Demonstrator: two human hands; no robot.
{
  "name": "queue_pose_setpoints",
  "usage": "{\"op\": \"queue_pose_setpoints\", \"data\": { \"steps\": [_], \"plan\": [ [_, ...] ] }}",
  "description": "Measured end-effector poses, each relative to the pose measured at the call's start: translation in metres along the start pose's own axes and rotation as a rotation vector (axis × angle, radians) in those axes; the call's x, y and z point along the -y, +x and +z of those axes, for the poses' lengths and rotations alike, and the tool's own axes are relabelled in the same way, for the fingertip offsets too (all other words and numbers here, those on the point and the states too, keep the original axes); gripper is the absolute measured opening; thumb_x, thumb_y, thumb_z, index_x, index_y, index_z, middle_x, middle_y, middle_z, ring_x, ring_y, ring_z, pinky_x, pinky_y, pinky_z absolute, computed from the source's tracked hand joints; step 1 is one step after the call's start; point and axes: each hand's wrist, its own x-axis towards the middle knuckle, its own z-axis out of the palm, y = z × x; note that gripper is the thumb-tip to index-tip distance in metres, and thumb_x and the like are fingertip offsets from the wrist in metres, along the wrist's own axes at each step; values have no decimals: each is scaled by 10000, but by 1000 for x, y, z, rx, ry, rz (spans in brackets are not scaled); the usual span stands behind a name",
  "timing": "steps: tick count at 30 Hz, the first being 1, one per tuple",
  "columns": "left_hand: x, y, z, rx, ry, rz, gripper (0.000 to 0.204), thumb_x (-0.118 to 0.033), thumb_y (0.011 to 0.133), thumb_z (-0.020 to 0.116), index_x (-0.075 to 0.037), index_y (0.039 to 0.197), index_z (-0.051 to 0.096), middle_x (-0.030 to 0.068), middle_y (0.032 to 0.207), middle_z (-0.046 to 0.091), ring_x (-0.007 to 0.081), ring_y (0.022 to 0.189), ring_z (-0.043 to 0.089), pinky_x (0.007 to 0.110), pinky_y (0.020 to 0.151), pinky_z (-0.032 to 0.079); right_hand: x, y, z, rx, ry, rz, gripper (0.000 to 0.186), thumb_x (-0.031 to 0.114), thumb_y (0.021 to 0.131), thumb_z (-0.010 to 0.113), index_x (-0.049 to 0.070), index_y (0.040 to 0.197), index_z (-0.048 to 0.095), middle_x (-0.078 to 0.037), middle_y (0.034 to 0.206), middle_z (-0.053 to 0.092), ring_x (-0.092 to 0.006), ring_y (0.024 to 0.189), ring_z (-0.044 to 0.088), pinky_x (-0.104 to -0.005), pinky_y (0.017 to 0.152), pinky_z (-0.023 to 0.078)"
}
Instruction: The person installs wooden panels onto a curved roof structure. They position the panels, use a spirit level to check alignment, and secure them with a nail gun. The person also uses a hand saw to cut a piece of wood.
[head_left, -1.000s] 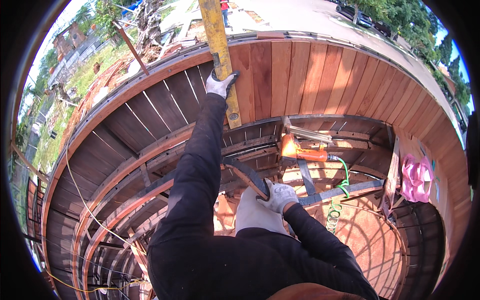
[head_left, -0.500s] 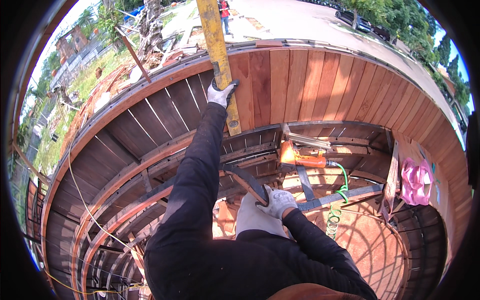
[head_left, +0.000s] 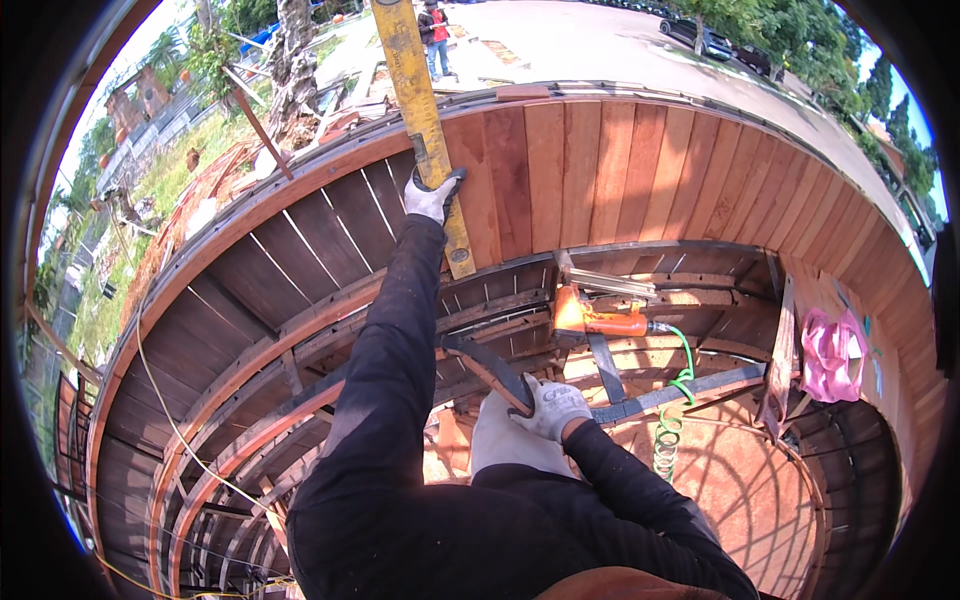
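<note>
My left hand (head_left: 432,194), in a white and grey work glove, is closed around a long yellow spirit level (head_left: 410,85). The level stands tilted, its lower part lying along the left edge of the reddish boards (head_left: 545,175) on the curved wall. Close to my body, my right hand (head_left: 553,408), gloved too, is closed on the end of a dark-topped, curved wooden piece (head_left: 485,370). Whether that piece is fixed to the frame I cannot tell. An orange nail gun (head_left: 605,322) rests on the frame beyond my right hand, a green coiled hose (head_left: 684,378) running from it.
Curved wooden ribs (head_left: 250,440) and dark boards (head_left: 315,235) ring me on the left. A pink plastic bag (head_left: 833,356) hangs at the right wall. A thin cable (head_left: 170,420) crosses the left side. Outside, a person (head_left: 436,40) in red stands beyond the wall.
The view has shifted slightly, and the level's top now leans a little further left in the picture. Both hands keep their grips. The person outside shows more fully.
</note>
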Motion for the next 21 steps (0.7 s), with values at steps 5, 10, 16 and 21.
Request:
{"op": "queue_pose_setpoints", "data": {
  "steps": [5, 10, 16, 21],
  "plan": [
    [-2, -3, 3, -33, 72, 33, 453, -6, 716, 826, -10, 1101, 589, 38, 933, 660, 122, 758, 636, 261, 714, 545, 0, -3, -2, -7, 16, -5, 765, 534, 815, 609, 68, 1395, 431, -186, 1153, 647, -332, 1055, 631, -426, 913, 490],
    [-3, -1, -3, -5, 91, 33, 438, 8, 728, 808, -11, 1104, 583, 44, 937, 667, 131, 780, 646, 265, 734, 548, 5, -5, -11, 37, 25, -3, 762, 533, 819, 608, 56, 1386, 435, -190, 1177, 634, -327, 1074, 624, -420, 921, 489],
    [4, -1, 1, -4, 33, 65, 426, 49, 742, 767, 11, 1123, 581, 72, 1003, 670, 160, 826, 665, 276, 778, 555, -7, -1, 8, -33, 26, -14, 767, 588, 808, 601, 70, 1352, 446, -202, 1111, 640, -345, 1012, 639, -426, 885, 495],
    [4, 1, 0, -6, 69, 81, 412, 56, 754, 747, 24, 1129, 579, 89, 1021, 668, 176, 855, 673, 286, 813, 560, -10, 0, 13, -81, 27, -32, 754, 584, 800, 611, 69, 1330, 467, -200, 1073, 649, -352, 976, 647, -429, 861, 504]
  ]
}}
